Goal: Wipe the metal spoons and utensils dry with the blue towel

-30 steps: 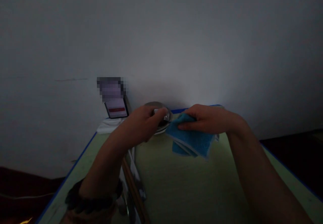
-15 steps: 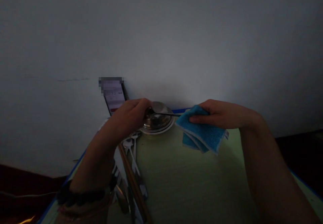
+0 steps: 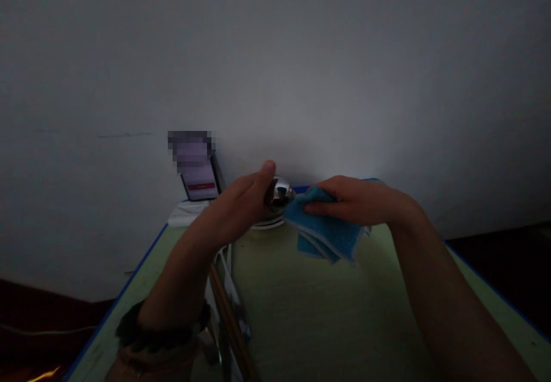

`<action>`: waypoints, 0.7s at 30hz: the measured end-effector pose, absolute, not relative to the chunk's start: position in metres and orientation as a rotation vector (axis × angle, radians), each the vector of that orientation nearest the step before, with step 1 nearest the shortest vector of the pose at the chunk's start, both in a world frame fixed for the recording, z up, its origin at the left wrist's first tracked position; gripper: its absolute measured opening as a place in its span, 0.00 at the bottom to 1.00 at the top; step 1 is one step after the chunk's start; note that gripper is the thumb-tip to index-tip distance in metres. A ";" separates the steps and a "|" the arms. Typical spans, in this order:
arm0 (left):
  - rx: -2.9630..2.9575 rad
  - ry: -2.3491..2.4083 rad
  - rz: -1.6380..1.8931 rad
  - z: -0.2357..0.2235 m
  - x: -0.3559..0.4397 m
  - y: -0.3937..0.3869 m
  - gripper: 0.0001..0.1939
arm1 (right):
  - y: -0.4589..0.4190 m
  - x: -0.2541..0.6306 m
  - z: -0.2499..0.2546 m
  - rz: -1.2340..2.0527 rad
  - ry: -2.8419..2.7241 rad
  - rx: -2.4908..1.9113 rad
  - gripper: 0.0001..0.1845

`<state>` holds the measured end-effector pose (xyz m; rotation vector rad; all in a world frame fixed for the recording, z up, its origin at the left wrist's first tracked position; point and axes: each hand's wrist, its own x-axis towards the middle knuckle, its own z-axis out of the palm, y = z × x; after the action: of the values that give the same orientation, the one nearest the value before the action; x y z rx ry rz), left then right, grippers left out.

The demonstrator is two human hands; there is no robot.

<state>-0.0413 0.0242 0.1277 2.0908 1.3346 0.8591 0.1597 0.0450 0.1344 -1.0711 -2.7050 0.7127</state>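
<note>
My left hand point(image 3: 241, 204) is beside an upturned shiny metal bowl point(image 3: 282, 191), covering most of it. Its thumb is stretched up, away from the hand; the other fingers are turned away and hidden. My right hand point(image 3: 357, 198) pinches a folded blue cloth point(image 3: 325, 230) with pale edging, thumb on top, just right of the bowl. Whether the cloth wraps the spoon seen earlier is hidden. Below my left forearm lie brown chopsticks point(image 3: 230, 316) and several pieces of metal cutlery point(image 3: 235, 296), partly covered by the arm.
A phone point(image 3: 200, 169) leans against the grey wall point(image 3: 301, 72) at the back left, near a white item point(image 3: 185, 213) on the table. The pale green table point(image 3: 310, 313) has a blue edge and meets the wall behind the bowl.
My left hand has shifted right and its thumb has lifted. The right hand and cloth have moved left, closer to it. The metal spoon visible between the hands earlier no longer shows.
</note>
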 end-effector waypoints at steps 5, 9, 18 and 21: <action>1.922 1.314 0.887 0.129 -0.052 0.026 0.23 | 0.045 0.162 0.134 0.707 -2.682 -1.152 0.17; 1.931 1.382 0.892 0.133 -0.055 0.027 0.19 | 0.045 0.163 0.133 0.773 -2.670 -1.146 0.18; 2.059 1.476 0.857 0.138 -0.057 0.022 0.19 | 0.047 0.166 0.131 0.966 -2.602 -1.058 0.19; 2.103 1.451 0.842 0.139 -0.053 0.022 0.19 | 0.048 0.166 0.129 0.976 -2.604 -1.013 0.19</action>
<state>-0.0533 0.0215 0.1388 2.1033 1.4512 0.8419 0.1657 0.0485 0.1285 -1.0128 -2.6043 0.9758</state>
